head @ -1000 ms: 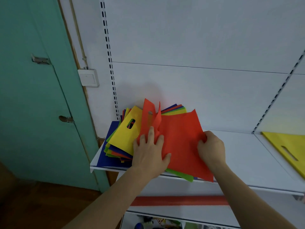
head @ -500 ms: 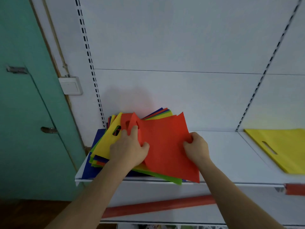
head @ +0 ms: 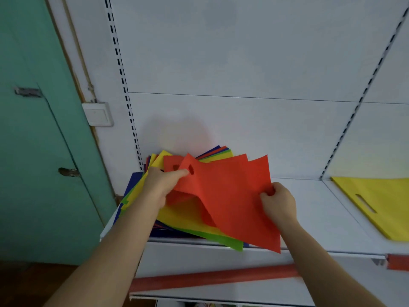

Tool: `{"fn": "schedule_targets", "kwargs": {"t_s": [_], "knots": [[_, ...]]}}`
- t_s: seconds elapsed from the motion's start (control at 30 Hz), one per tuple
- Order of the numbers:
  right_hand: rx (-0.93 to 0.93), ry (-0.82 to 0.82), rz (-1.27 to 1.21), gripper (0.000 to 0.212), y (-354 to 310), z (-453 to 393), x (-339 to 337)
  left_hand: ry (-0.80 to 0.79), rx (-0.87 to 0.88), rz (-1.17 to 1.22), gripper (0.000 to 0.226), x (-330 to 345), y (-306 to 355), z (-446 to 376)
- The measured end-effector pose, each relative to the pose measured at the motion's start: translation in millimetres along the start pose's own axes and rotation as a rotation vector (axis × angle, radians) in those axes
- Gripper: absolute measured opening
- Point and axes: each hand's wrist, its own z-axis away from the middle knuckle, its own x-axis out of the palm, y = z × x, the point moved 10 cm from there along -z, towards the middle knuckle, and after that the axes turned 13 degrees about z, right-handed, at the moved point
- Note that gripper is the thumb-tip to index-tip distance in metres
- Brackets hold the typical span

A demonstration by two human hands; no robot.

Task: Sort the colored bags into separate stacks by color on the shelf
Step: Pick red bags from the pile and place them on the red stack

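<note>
Head view, step in hand: lifting the red bags (head: 230, 196) off the mixed pile (head: 188, 218), judged from both hands holding them raised at the shelf's left end.
Head view, left hand (head: 161, 185): fingers curled, pinching the upper left part of the red bags near the handle cut-outs.
Head view, right hand (head: 277, 201): fingers curled tight round the right edge of the red bags.
Head view, doing it well: peel slowly, so that the yellow sheet just beneath does not drag along; check that only red comes away, since at least two red layers show fanned at the top; keep both grips until the sheets hang free, then carry them to bare shelf (head: 309, 218) between the pile and the yellow bag (head: 376, 202).
Head view, risk: the pile overhangs the shelf's front lip, so a tug could likely slide it off.
Head view, look of the bags: thin, flat, limp sheets with slot handles; the red ones buckle into a fold where lifted.
Head view, pile: yellow, green, blue and red layers, fanned untidily, against the back panel.
Head view, yellow bag: flat at the right end, well apart.
</note>
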Motion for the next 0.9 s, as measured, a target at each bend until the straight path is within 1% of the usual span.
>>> {"fn": "schedule_targets", "kwargs": {"t_s": [0.03, 0.07, 0.1, 0.17, 0.2, 0.27, 0.37, 0.43, 0.47, 0.53, 0.6, 0.63, 0.7, 0.73, 0.8, 0.83, 0.9], "knots": [[-0.002, -0.019, 0.002, 0.007, 2, -1, 3, -0.003, -0.020, -0.033, 0.058, -3, 3, -2], [-0.004, -0.032, 0.002, 0.005, 2, -1, 5, 0.003, -0.002, -0.090, 0.048, -6, 8, -4], [-0.007, -0.043, -0.002, 0.005, 2, -2, 8, 0.019, 0.053, -0.176, 0.042, -8, 15, -4], [-0.026, -0.068, -0.010, 0.006, -2, -2, 14, 0.046, 0.194, -0.338, 0.039, -10, 30, -4], [-0.035, -0.079, -0.012, 0.007, -5, -2, 16, 0.025, 0.243, -0.385, 0.035, -7, 35, -3], [-0.051, -0.082, -0.012, 0.011, -11, 0, 18, -0.059, 0.279, -0.475, 0.025, 1, 35, -2], [-0.067, -0.040, -0.013, 0.015, -14, 1, 13, -0.155, 0.327, -0.756, 0.013, 14, 28, -2], [-0.058, -0.020, -0.041, 0.015, -13, -1, 6, -0.167, 0.465, -0.838, 0.008, 20, 35, 2], [-0.051, -0.013, -0.066, 0.015, -12, -3, 3, -0.175, 0.549, -0.822, 0.007, 22, 42, 6], [-0.024, 0.007, -0.154, 0.014, -9, -9, -6, -0.226, 0.683, -0.704, 0.016, 23, 55, 15], [0.017, 0.005, -0.352, 0.019, -4, -13, -12, -0.258, 0.751, -0.563, 0.022, 18, 66, 22], [0.039, -0.027, -0.488, 0.023, -1, -15, -11, -0.265, 0.753, -0.499, 0.022, 14, 69, 23], [0.068, -0.154, -0.676, 0.026, -3, -15, 0, -0.267, 0.665, -0.406, 0.026, 8, 64, 16], [0.062, -0.215, -0.695, 0.024, -4, -15, 6, -0.249, 0.618, -0.413, 0.029, 6, 60, 11], [0.047, -0.261, -0.652, 0.019, -2, -16, 13, -0.189, 0.562, -0.466, 0.026, 3, 49, 4], [0.043, -0.266, -0.632, 0.019, -1, -17, 14, -0.154, 0.561, -0.458, 0.023, 2, 48, 4], [0.035, -0.281, -0.618, 0.021, -1, -20, 16, -0.125, 0.614, -0.376, 0.018, 1, 51, 8]]}}
